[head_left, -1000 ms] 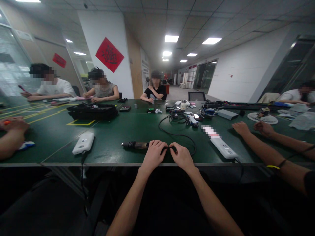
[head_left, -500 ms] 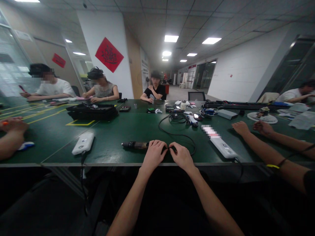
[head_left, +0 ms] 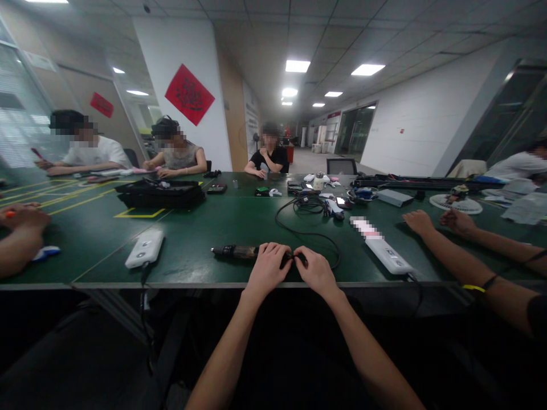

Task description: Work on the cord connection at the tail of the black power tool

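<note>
Head, left hand (head_left: 268, 266), right hand (head_left: 315, 269), seemingly gripping tool (head_left: 235, 251)

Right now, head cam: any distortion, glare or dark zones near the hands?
Head view: wide-angle bowing at the edges; ceiling lights blown out; green table evenly lit, faint sheen; under the table edge near black; left hand and right hand at the corded tool reasonably sharp.

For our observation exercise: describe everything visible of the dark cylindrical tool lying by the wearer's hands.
The cylindrical tool lies flat on the green table near its front edge, tip pointing left. The tip is black and ribbed, the body dark brownish. The left hand covers its rear end, fingers curled over it. There a black cable, pinched by the right hand, leaves and loops across the table.
</note>
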{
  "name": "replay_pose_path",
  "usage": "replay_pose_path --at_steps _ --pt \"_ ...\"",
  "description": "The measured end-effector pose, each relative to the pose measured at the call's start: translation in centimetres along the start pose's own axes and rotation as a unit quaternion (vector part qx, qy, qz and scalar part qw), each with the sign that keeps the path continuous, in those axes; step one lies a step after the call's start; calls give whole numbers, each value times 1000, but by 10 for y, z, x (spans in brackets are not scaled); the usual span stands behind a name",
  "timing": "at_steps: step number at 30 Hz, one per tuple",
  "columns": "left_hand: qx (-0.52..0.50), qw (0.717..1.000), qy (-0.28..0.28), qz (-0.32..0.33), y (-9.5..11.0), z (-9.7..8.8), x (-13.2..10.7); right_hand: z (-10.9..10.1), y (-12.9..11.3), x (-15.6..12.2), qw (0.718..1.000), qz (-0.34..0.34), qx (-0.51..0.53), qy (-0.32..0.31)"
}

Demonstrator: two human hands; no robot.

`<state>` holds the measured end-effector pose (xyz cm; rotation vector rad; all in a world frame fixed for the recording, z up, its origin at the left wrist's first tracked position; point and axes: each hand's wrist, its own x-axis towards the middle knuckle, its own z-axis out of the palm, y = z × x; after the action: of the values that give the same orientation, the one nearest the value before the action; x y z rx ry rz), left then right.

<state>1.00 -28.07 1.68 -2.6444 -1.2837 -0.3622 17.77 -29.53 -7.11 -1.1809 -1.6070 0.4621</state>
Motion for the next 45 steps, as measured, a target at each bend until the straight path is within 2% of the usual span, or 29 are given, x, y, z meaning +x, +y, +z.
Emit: replay_pose_path --at_steps 45 --pt "-3 1000 -6 3 0 -2 0 -1 -1 0 1000 2 -6 -4"
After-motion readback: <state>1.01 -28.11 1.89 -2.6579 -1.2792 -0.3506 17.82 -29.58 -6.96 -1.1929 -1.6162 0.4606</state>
